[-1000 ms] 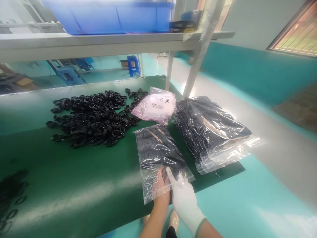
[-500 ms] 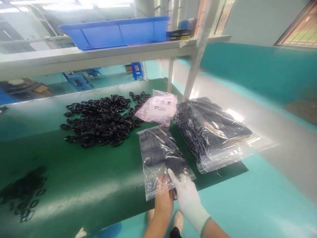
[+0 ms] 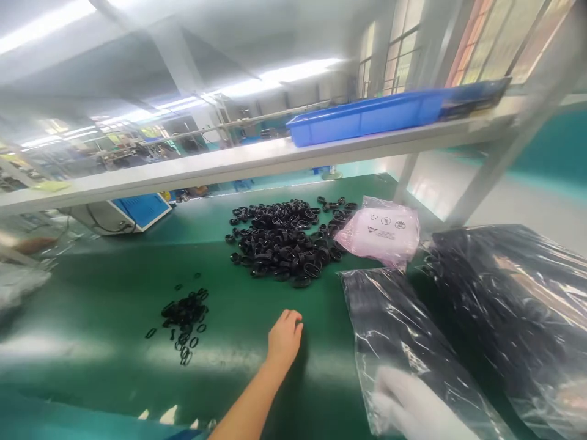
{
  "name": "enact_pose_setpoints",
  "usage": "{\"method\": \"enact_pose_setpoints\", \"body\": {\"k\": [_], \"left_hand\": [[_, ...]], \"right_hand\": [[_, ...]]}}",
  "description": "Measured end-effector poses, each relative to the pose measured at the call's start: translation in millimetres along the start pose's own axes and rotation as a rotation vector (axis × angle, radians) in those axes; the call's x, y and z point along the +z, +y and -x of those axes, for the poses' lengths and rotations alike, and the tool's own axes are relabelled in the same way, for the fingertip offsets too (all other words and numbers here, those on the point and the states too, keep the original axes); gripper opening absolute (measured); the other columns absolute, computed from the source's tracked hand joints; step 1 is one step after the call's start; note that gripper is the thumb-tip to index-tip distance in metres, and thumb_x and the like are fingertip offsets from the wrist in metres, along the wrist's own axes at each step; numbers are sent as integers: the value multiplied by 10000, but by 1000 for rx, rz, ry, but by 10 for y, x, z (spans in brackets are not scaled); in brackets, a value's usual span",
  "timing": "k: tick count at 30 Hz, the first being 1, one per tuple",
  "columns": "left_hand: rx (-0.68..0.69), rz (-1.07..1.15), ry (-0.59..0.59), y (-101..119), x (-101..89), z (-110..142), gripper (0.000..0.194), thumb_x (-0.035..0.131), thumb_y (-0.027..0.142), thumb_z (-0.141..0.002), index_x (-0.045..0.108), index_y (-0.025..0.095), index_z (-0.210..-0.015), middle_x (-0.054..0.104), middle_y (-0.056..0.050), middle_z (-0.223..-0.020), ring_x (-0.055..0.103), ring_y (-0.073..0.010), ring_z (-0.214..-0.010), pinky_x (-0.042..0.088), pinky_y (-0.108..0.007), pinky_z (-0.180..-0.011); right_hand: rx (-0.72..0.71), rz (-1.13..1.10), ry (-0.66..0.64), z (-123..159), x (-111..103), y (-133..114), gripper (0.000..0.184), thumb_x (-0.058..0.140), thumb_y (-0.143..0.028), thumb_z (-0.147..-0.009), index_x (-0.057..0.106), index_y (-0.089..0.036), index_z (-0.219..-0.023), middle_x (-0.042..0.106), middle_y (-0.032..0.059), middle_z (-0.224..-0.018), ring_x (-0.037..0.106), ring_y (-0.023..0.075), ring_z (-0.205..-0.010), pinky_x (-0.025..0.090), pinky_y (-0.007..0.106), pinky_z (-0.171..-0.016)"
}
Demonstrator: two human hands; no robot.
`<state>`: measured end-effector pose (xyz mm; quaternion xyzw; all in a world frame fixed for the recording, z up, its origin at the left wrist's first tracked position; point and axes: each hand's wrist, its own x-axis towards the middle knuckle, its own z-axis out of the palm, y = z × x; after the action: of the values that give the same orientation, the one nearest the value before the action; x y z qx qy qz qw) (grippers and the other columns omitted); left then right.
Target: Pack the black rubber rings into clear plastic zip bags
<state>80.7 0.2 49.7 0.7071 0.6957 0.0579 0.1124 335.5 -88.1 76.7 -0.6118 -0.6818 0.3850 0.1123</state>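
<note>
My bare left hand (image 3: pixel 285 336) is over the green tabletop, in front of a heap of black ring-shaped parts (image 3: pixel 284 244). Its fingers are loosely bent, with the thumb a little apart, and I see nothing in it. My right hand (image 3: pixel 406 400), in a white glove, is over the near part of a clear plastic bag (image 3: pixel 389 311) packed with black pieces. Motion smears its fingers, so their grip on the bag is unclear. A larger clear bag (image 3: pixel 499 293) of black pieces lies to the right. Behind the smaller bag is a pink printed bag (image 3: pixel 383 229).
A small scatter of thin black rings (image 3: pixel 186 315) lies on the green table (image 3: pixel 105 354) at left. A blue-and-white box-shaped machine (image 3: pixel 126 214) stands at the back left. Across the back runs a raised shelf (image 3: pixel 206 171) bearing a blue bin (image 3: pixel 367 119).
My left hand has left the smaller bag and moved left over the table. The view has turned left and up. My right hand stays at the bag, its pointing finger now curled.
</note>
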Motion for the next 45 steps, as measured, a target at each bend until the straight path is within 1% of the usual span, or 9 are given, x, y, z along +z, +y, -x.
{"method": "enact_pose_setpoints", "body": {"k": [7, 11, 15, 21, 25, 27, 35, 42, 45], "left_hand": [[238, -127, -26, -275, 137, -1160, 239, 409, 71, -769, 593, 131, -911, 581, -102, -934, 502, -217, -917, 369, -334, -771], [331, -127, -90, -616, 102, -1148, 265, 383, 48, -763, 634, 112, -815, 611, -126, -848, 509, -242, -884, 350, -380, -780], [339, -148, -187, -992, 11, -916, 248, 403, 61, -752, 639, 125, -796, 615, -116, -820, 525, -242, -857, 358, -384, -758], [127, 427, -97, -1059, -303, -893, 227, 447, 228, -785, 558, 251, -982, 571, 2, -905, 531, -138, -768, 410, -282, -683], [289, 818, -101, -912, -358, -954, 419, 406, 82, -734, 529, 264, -1090, 560, 10, -975, 528, -82, -716, 438, -225, -690], [374, 835, -90, -875, -337, -918, 402, 386, 46, -720, 588, 258, -997, 578, 15, -925, 540, -89, -757, 440, -221, -706], [324, 819, 22, -908, -272, -659, 328, 371, 44, -732, 611, 229, -858, 571, 7, -812, 541, -99, -762, 440, -228, -709], [438, 755, -484, -1073, -634, -734, 485, 472, 88, -654, 537, 301, -1086, 528, 17, -1020, 520, -97, -773, 435, -213, -690], [436, 547, -485, -1014, -733, -724, 290, 518, 144, -660, 583, 272, -912, 531, 26, -978, 512, -116, -793, 409, -222, -685]], "right_hand": [[27, 281, 311, -1711, 231, -774, 151, 421, -170, -755, 558, -189, -818, 555, 48, -847, 500, 173, -819, 356, 271, -741], [101, 309, 393, -2418, 383, -955, 434, 499, -126, -699, 482, -169, -1130, 467, 115, -1157, 409, 247, -1067, 303, 341, -886], [169, 233, 375, -2835, 449, -1025, 569, 549, -106, -652, 423, -149, -1205, 437, 160, -1186, 377, 318, -1110, 273, 456, -919], [133, -115, 160, -2496, 551, -1119, 425, 507, -234, -736, 454, -175, -1154, 531, 94, -1076, 520, 216, -995, 423, 386, -854], [115, -816, -177, -2012, 632, -1339, 412, 541, -261, -719, 464, -185, -1116, 532, 58, -1031, 569, 180, -882, 509, 384, -748], [125, -960, -212, -1862, 647, -1464, 437, 589, -255, -688, 474, -183, -1103, 525, 58, -1024, 557, 189, -887, 515, 410, -752], [64, -970, -99, -1655, 796, -1671, 425, 598, -260, -680, 507, -175, -1086, 546, 59, -988, 541, 216, -879, 539, 381, -638], [-5, -519, -33, -1689, 731, -1490, 423, 572, -155, -590, 562, -190, -1011, 601, 31, -946, 553, 186, -837, 471, 341, -749], [-26, -564, -42, -1779, 667, -1378, 521, 580, -116, -554, 515, -204, -1064, 607, 27, -962, 561, 196, -892, 441, 349, -820]]}}
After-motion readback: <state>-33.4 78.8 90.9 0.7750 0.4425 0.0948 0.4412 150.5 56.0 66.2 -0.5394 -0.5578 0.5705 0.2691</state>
